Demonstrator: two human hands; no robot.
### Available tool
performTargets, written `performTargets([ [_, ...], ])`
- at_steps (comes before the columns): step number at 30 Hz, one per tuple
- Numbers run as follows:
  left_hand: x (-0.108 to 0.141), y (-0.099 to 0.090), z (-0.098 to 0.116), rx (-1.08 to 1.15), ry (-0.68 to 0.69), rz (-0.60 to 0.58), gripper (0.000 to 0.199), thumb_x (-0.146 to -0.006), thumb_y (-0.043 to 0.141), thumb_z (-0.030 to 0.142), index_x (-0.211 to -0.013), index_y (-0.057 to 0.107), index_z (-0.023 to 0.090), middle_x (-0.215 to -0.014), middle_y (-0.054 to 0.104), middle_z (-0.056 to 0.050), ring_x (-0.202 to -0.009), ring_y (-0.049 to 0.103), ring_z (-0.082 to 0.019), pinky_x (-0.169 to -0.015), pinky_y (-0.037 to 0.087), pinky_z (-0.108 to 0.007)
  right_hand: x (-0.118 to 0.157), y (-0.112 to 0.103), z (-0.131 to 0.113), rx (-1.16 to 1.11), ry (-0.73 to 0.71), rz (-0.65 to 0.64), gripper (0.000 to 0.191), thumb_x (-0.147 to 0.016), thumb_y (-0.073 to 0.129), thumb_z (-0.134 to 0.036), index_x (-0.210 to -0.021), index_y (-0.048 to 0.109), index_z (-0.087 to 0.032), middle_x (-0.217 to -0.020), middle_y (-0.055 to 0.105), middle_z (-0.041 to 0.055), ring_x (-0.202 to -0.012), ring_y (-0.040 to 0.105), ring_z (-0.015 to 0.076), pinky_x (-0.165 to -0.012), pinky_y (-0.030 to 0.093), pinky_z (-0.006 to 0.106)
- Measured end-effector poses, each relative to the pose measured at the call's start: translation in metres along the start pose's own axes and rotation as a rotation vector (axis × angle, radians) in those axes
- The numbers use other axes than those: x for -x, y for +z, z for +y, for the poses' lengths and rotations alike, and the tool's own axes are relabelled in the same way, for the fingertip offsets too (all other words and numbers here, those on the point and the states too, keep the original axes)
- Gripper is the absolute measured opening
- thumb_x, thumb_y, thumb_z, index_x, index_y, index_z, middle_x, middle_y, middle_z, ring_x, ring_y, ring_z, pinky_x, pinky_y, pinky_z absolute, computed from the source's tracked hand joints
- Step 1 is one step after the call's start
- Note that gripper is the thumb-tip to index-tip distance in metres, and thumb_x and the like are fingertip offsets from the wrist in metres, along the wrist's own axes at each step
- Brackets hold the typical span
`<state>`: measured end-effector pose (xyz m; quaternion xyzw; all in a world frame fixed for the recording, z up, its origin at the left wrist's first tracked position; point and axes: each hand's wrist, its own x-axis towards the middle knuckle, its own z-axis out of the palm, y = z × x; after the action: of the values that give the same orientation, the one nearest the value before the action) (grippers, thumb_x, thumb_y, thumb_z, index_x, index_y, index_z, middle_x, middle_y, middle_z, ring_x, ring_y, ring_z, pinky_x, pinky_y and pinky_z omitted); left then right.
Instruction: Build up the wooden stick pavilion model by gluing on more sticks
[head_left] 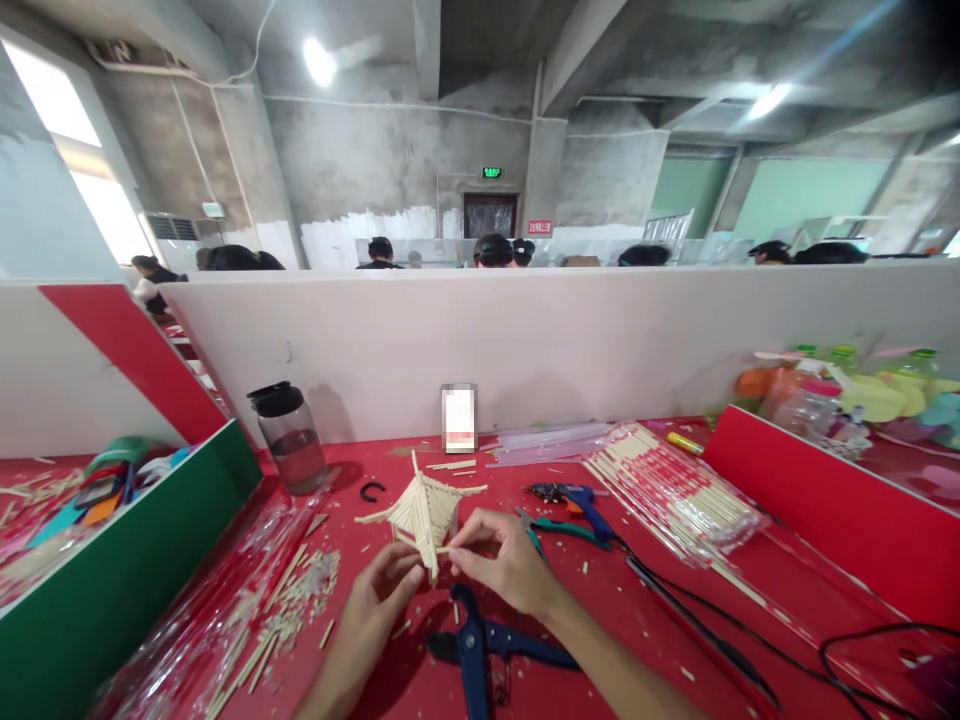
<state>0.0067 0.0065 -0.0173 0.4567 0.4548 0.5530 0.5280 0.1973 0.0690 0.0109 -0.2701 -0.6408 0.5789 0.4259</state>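
A small pavilion model (422,512) built from pale wooden sticks stands on the red table, its pointed roof corners flaring outward. My left hand (388,585) is closed at the model's front left, fingers against the lower part of the roof. My right hand (506,558) pinches a short wooden stick (442,550) at the front roof corner; its fingertips hide one end. Just below the hands lies a blue cutter (472,640) with a curved jaw. A blue glue gun (577,500) and green-handled pliers (570,530) rest to the right of my right hand.
Stick offcuts (300,595) and clear plastic wrap (217,580) cover the left side. A water bottle (289,440) stands at back left, a white card (460,418) at the back. Bagged sticks (675,490) and a black cable (697,610) lie right, between green (142,580) and red (832,515) dividers.
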Motion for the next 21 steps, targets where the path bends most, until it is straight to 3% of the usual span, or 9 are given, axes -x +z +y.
performTargets([
  [8, -0.002, 0.003, 0.0, -0.057, 0.017, 0.021, 0.039, -0.067, 0.088, 0.047, -0.089, 0.071, 0.019, -0.093, 0.079, -0.01, -0.094, 0.074, -0.03, -0.088, 0.055, -0.036, 0.001, 0.002, 0.005, -0.042, -0.021, -0.008, 0.025, -0.079, 0.078, -0.039, -0.076, 0.064, -0.019, -0.07, 0.074, 0.0022, -0.064, 0.07, 0.0172, -0.065, 0.055, 0.028],
  [14, 0.001, 0.008, 0.002, -0.115, 0.064, -0.012, 0.033, -0.077, 0.081, 0.046, -0.094, 0.076, 0.018, -0.099, 0.079, -0.011, -0.102, 0.071, -0.031, -0.09, 0.054, -0.035, 0.003, 0.006, 0.012, -0.085, -0.032, 0.009, 0.022, -0.078, 0.079, -0.035, -0.075, 0.065, -0.018, -0.069, 0.074, 0.0019, -0.063, 0.069, 0.0158, -0.063, 0.053, 0.026],
  [21, 0.0, 0.003, -0.006, -0.204, 0.072, 0.01, 0.036, -0.079, 0.077, 0.047, -0.092, 0.076, 0.014, -0.091, 0.079, -0.009, -0.089, 0.07, -0.028, -0.081, 0.054, -0.033, 0.005, 0.015, 0.016, -0.127, -0.056, 0.04, 0.025, -0.078, 0.08, -0.035, -0.072, 0.063, -0.019, -0.069, 0.075, 0.0026, -0.061, 0.068, 0.0152, -0.061, 0.051, 0.025],
])
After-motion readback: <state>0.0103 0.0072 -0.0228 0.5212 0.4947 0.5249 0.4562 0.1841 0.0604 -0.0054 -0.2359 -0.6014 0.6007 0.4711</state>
